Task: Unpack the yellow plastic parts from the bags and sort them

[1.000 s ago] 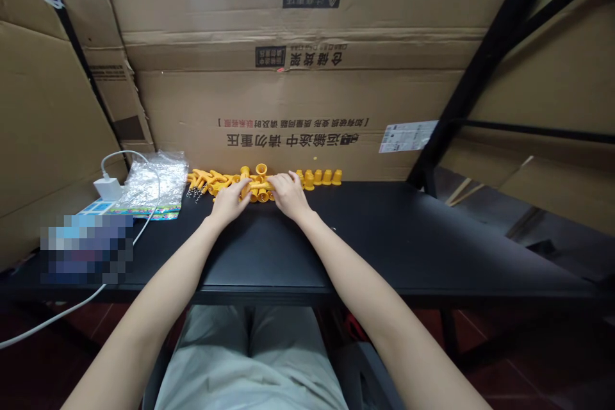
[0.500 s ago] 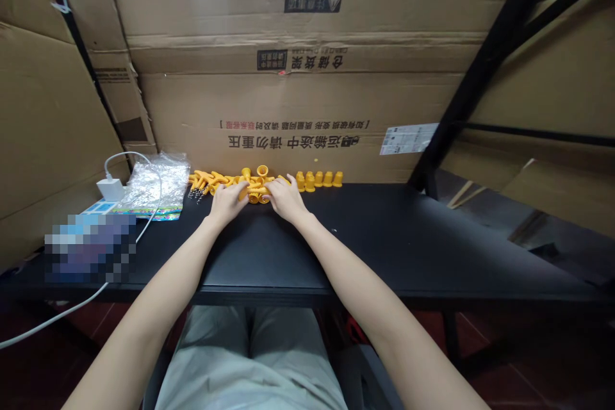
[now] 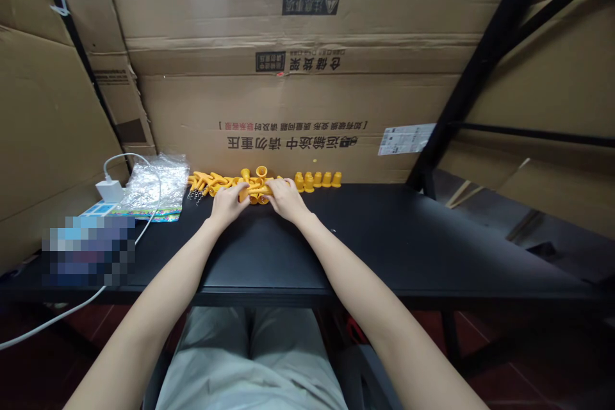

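Note:
Both my hands meet over the pile of yellow plastic parts at the back of the black table. My left hand point(image 3: 229, 204) is closed, thumb and fingers on a yellow plastic piece point(image 3: 244, 193); its exact shape is partly hidden. My right hand point(image 3: 288, 198) is closed too, pinching a yellow part point(image 3: 266, 189) that reaches toward the left one. Whether the two are joined I cannot tell. Beside my left hand lie yellow corkscrew handles point(image 3: 206, 179) with metal spirals point(image 3: 196, 195). Behind the hands are flared yellow cups point(image 3: 261, 171), some tipped over.
Several yellow cups point(image 3: 327, 179) stand in rows right of my right hand. Clear plastic bags point(image 3: 156, 182), a white charger point(image 3: 109, 191) with its cable and a blurred item point(image 3: 89, 250) occupy the left. Cardboard point(image 3: 298, 99) walls the back; a black metal post point(image 3: 473, 86) rises at right.
The yellow part between my hands now shows more as a bar reaching from the left fingers to the right. Both hands stay nearly in place; the view has shifted slightly.

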Motion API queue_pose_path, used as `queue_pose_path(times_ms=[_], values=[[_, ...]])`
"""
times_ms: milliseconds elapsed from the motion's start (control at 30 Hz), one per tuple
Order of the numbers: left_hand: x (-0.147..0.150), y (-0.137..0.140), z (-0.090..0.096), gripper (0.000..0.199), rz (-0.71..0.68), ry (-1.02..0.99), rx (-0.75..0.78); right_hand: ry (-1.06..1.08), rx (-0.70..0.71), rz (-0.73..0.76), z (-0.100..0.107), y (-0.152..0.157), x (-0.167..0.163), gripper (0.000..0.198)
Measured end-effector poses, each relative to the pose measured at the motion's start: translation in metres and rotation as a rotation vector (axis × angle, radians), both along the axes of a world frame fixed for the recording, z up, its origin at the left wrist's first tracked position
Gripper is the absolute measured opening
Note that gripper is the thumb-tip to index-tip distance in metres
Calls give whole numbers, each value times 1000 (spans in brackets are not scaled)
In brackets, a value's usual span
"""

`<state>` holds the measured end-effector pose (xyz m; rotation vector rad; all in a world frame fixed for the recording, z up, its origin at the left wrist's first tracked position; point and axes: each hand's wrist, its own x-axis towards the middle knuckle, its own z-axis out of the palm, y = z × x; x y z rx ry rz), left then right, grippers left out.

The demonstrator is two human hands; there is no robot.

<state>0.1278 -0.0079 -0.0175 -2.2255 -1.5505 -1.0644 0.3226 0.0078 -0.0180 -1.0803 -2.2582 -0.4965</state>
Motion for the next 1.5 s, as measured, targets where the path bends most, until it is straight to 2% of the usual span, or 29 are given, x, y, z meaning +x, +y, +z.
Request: queue_pose_path(times_ms=[100,233,367,533,767,900,1100,1233,1367,1500], values=[[1,1,-1,29,9,6,-2,-8,-30,12,-2,2,2,29],[2,2,-1,29,-2,40,-13,-48,-58,-54,-1,1,2,21],[3,0,-1,30,-11,39,-35,-62,-38,-73,2,-2,-1,16],[5,-2,-1,31,6,-32,-79,-58,1,-117,6,-4,-1,21],[2,-2,-1,30,19,-52,-96,5,-48,13,-1,1,5,26],[2,-2,-1,32,32,-52,-100,-4,-56,-3,1,0,5,20],[11,-9,2,30,10,-107,-107,52,-10,-102,11,-4,4,29],[8,-9,4,28,31,-153,-117,165,-12,-210,10,3,20,32],[-8,-4,4,27,99,-244,-141,371,-33,-415,7,12,55,27],[-21,3,3,25,172,-327,-139,636,-129,-686,-5,19,87,35]])
